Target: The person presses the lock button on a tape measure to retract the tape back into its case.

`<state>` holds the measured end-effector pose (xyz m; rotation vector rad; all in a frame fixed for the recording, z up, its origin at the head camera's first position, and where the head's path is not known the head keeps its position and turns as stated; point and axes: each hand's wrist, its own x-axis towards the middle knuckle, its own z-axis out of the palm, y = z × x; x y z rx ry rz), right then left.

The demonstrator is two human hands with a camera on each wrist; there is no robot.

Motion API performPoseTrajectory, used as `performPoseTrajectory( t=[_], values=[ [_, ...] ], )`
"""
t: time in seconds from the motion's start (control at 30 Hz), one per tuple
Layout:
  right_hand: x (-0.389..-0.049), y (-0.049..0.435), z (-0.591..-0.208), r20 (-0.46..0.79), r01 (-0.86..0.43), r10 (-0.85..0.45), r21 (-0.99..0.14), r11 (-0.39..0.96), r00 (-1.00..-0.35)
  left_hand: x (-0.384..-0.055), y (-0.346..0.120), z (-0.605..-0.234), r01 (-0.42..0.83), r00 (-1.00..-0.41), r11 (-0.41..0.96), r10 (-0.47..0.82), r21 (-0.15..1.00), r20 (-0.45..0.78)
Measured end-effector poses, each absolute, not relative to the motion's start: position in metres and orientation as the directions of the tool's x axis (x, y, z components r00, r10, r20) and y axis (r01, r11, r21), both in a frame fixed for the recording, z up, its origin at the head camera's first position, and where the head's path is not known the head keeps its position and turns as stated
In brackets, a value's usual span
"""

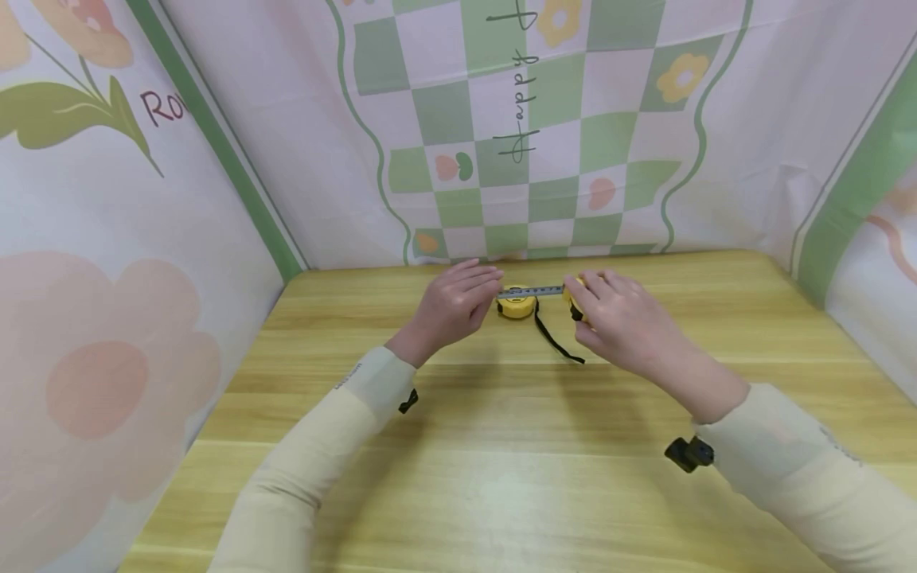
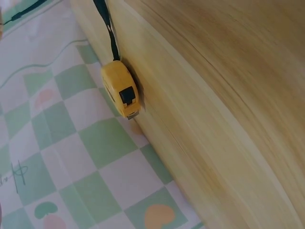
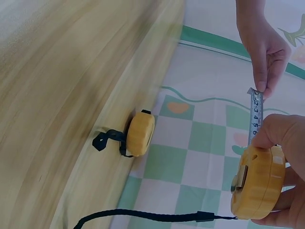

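Observation:
My right hand (image 1: 630, 322) grips a yellow tape measure (image 3: 255, 183) above the table; a black strap (image 3: 162, 217) trails from it in the right wrist view. Its metal blade (image 1: 537, 291) stretches across to my left hand (image 1: 458, 301). Thumb and fingers of the left hand (image 3: 267, 52) pinch the blade's hooked end, near the low numbers. A second yellow tape measure (image 1: 517, 306) stands on the table below the blade, near the back edge. In the left wrist view, this tape measure (image 2: 119, 88) shows a black button and a black strap (image 2: 108, 28).
The wooden table (image 1: 487, 469) reaches back to a fabric wall (image 1: 286, 159) printed with green checks and flowers. Similar fabric hangs on the left and right sides. Small black cameras (image 1: 689, 454) are worn at the wrists.

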<state>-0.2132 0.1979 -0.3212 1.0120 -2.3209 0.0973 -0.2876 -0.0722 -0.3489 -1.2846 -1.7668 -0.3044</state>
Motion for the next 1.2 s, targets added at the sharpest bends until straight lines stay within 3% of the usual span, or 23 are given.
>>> performPoseTrajectory(
  t=[0.57, 1.2],
  values=[
    [-0.212, 0.189, -0.322, 0.535, -0.695, -0.656, 0.167, 0.699, -0.532, -0.286, -0.06, -0.351, 0.863, -0.037, 0.416, 0.618, -0.287, 0.786],
    [-0.212, 0.181, -0.322, 0.562, -0.708, -0.666, 0.188, 0.68, -0.49, -0.284, -0.048, -0.35, 0.856, -0.029, 0.422, 0.614, -0.298, 0.788]
  ],
)
